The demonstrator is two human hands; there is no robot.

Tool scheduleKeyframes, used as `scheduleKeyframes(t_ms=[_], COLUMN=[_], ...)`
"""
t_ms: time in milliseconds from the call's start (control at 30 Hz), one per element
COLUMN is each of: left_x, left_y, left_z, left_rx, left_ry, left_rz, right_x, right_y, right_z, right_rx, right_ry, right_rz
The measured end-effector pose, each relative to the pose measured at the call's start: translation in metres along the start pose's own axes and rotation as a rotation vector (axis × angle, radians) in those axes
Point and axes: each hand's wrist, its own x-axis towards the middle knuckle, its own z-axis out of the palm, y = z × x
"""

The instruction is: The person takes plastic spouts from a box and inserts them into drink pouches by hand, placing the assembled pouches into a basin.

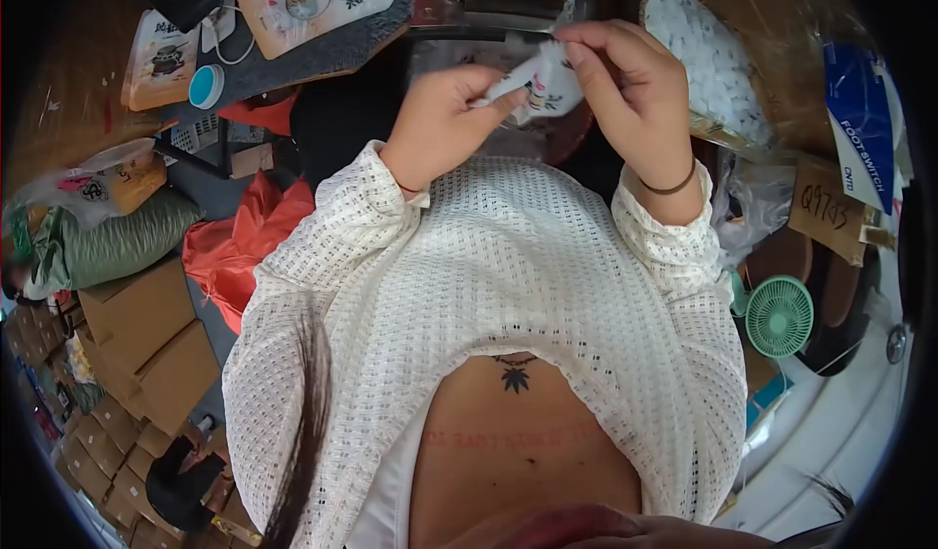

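Observation:
A small white printed pouch (549,88) is between my two hands, above the dark area in front of my lap. My left hand (457,119) is closed on its left edge, with the thumb along the front. On the other side, my right hand (633,80) pinches the upper right corner between thumb and forefinger. Pink and black print shows on the pouch's face. Whether anything is inside it, I cannot tell. Behind the pouch lies clear plastic, partly hidden by my hands.
A box of small white packets (699,65) stands at right, near a blue and white carton (858,124) and a green fan (780,316). Printed pouches (318,2) and a blue-topped tub (205,87) are at upper left. Red bags (244,241) and cardboard boxes (161,354) lie at left.

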Motion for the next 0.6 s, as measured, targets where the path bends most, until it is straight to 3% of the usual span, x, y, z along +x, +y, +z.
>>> scheduleKeyframes(t_ms=[133, 267, 333, 367, 600], left_x=[-0.002, 0.002, 0.012, 0.018, 0.064], left_y=[0.0, 0.0, -0.01, -0.015, -0.028], left_z=[0.015, 0.019, 0.012, 0.007, -0.019], left_rx=[-0.499, -0.637, -0.55, -0.507, -0.763], left_ry=[-0.216, -0.387, -0.353, -0.332, -0.195], left_rz=[-0.208, -0.294, -0.278, -0.272, -0.206], right_x=[-0.005, -0.004, -0.004, -0.01, -0.025], right_y=[0.001, 0.004, 0.009, 0.011, 0.02], right_z=[-0.013, -0.026, -0.037, -0.043, -0.024], right_rx=[-0.214, -0.223, -0.257, -0.33, -0.002], right_ry=[-0.125, -0.131, -0.02, -0.033, -0.125], right_rz=[-0.035, -0.087, -0.184, -0.126, 0.149])
